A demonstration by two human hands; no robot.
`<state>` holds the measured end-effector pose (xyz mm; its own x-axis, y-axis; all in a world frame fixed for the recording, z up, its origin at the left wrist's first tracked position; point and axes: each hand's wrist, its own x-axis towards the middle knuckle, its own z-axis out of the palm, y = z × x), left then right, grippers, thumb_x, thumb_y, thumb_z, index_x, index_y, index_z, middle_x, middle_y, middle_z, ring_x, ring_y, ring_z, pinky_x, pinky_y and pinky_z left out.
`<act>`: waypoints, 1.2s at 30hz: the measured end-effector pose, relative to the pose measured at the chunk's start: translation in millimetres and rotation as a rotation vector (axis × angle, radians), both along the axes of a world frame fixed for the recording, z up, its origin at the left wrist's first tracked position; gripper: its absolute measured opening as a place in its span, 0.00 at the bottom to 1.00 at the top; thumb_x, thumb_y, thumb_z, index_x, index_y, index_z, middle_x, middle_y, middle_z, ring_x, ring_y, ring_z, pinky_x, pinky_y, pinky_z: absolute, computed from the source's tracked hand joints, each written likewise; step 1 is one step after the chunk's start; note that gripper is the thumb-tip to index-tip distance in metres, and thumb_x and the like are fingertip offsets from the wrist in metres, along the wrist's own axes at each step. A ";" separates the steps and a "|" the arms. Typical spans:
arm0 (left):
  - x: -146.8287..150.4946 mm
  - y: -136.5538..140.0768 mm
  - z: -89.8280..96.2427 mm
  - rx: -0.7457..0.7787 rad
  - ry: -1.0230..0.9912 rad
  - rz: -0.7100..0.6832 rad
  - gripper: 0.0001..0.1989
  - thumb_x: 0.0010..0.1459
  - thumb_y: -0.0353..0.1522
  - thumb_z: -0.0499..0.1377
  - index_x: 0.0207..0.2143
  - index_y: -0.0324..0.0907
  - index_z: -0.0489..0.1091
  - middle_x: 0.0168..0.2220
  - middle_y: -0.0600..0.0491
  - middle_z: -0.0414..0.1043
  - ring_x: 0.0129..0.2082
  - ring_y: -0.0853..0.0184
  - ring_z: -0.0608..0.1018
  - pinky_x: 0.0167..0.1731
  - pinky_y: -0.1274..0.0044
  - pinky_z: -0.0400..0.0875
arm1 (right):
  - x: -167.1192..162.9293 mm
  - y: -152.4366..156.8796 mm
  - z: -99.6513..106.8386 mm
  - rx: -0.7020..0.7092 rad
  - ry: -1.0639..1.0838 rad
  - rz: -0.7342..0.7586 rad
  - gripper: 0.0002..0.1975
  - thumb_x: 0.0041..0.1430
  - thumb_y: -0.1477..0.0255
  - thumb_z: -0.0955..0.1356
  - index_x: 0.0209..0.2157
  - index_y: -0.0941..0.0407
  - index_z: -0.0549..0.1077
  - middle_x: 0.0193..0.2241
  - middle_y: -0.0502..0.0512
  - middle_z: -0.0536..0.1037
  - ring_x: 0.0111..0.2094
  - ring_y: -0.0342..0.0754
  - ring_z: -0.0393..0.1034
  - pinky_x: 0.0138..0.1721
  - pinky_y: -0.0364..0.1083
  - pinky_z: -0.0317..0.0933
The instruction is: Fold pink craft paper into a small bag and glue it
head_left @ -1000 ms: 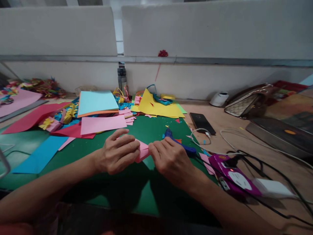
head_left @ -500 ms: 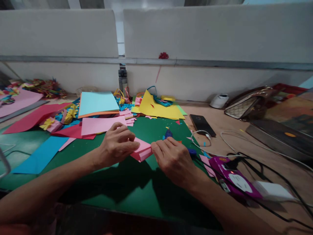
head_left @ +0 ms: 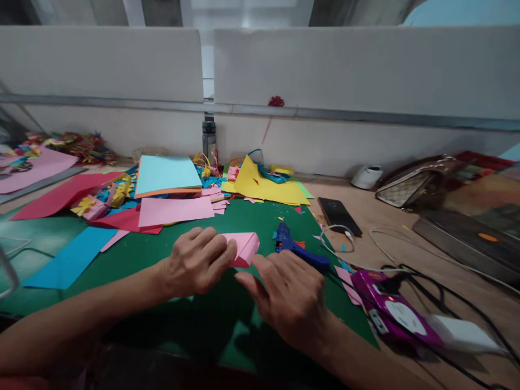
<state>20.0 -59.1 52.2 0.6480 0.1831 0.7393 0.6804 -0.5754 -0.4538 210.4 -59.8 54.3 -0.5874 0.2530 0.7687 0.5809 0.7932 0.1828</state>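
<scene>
Above the green mat, a folded piece of pink paper is pinched between the thumb and fingers of my left hand. Its right end shows a slanted folded edge. My right hand is close by on the right, thumb and index finger parted just below the paper's right end, with nothing seen between them. Whether a fingertip touches the paper I cannot tell. Just beyond my right hand lies a blue hot glue gun, its nozzle pointing away from me.
Light blue, pink, yellow and blue sheets lie around the mat's left and far sides. To the right are a phone, white cable, purple power strip and bag. A bottle stands against the partition.
My right hand has let go of the pink paper's right end and moved slightly down, thumb apart. The paper has turned in my left hand. More of the glue gun shows.
</scene>
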 end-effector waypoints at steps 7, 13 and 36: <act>7.8 -10.8 0.7 0.083 -0.014 0.089 0.09 0.57 0.25 0.49 0.35 0.34 0.69 0.22 0.51 0.69 0.21 0.68 0.67 0.22 0.74 0.55 | -8.4 -9.4 -1.8 -0.044 -0.004 -0.170 0.13 0.60 0.72 0.61 0.21 0.57 0.64 0.16 0.50 0.65 0.20 0.43 0.54 0.25 0.44 0.46; 10.7 -12.4 0.1 0.075 -0.045 0.084 0.08 0.56 0.24 0.50 0.35 0.33 0.69 0.20 0.53 0.66 0.20 0.70 0.66 0.22 0.74 0.52 | -9.8 -7.8 -1.7 0.001 -0.054 -0.253 0.16 0.60 0.74 0.59 0.18 0.56 0.62 0.14 0.49 0.61 0.19 0.44 0.52 0.24 0.46 0.43; 7.0 -5.9 -3.2 0.066 0.016 0.059 0.10 0.58 0.24 0.48 0.37 0.32 0.68 0.20 0.52 0.67 0.20 0.69 0.67 0.20 0.75 0.54 | -3.3 -2.6 -1.7 -0.010 -0.126 -0.223 0.16 0.56 0.78 0.60 0.16 0.56 0.60 0.13 0.48 0.59 0.18 0.42 0.49 0.25 0.45 0.43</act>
